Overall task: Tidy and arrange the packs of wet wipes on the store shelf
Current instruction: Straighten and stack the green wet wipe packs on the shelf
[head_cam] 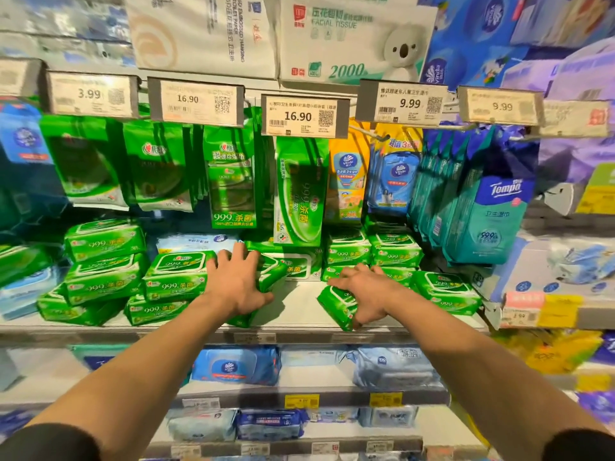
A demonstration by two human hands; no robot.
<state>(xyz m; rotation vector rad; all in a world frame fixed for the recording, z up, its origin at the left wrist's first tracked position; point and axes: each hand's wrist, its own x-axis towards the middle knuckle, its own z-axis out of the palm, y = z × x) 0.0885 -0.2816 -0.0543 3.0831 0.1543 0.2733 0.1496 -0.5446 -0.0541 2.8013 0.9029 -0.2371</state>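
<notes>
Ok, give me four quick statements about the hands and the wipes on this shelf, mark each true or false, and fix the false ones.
1. The left hand rests on a green pack. True.
2. The right hand holds a blue pack. False: it grips a tilted green pack.
3. The shelf shows bare space between the hands. True.
4. Both middle price tags read 9.99. False: the centre tag reads 16.90.
</notes>
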